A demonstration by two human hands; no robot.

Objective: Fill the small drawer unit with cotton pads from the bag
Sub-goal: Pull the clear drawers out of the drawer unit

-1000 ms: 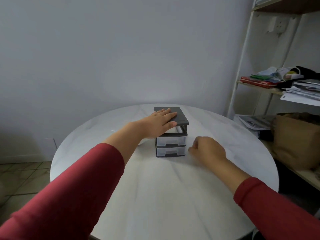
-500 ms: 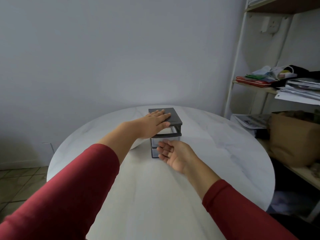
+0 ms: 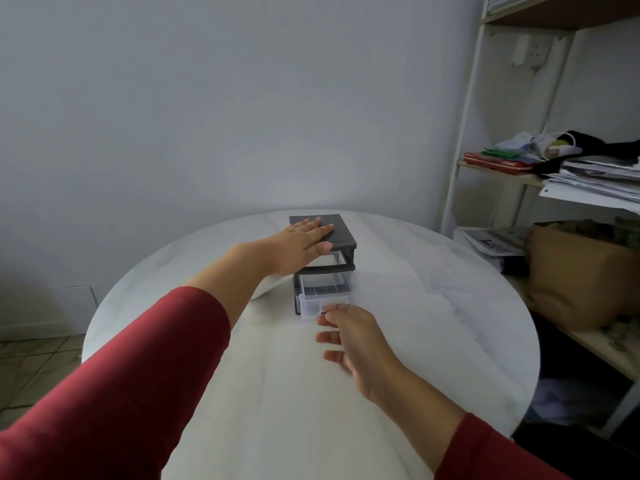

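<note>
**Drawer open, pads not yet in hand**

The drawer unit [image 3: 341, 237] sits toward the far side of the round white table [image 3: 433, 306]. The left hand [image 3: 301, 244] lies flat on its dark lid with the fingers straight, pressing down and gripping nothing. The lower drawer [image 3: 323, 296] is drawn out toward the person, and its clear tray looks empty. The upper drawer [image 3: 334, 259] is in its slot.

The right hand [image 3: 356, 341] hovers just in front of the open drawer, with the fingers loosely spread and the palm turned inward. It holds nothing. The hand is blurred, so I cannot tell whether the topmost fingertip touches the drawer front or sits just short of it.

This looks like the opening step: one hand steadies the unit while the other works the drawer. Filling has not begun, since no cotton pads show anywhere. A pale rounded shape [image 3: 265, 291] peeks out from under the left forearm, just beside the unit. It may be the bag, but too little of it shows to be sure.

The next move would be to fetch the bag and take out pads. The right hand is the free one, but the pale shape lies on the far side of the unit from it, under the left arm. A reach across risks nudging the open drawer. The unit looks light, so it may slide if the left hand lifts off.

A shelf rack [image 3: 464, 133] with papers stands to the right of the table.
</note>
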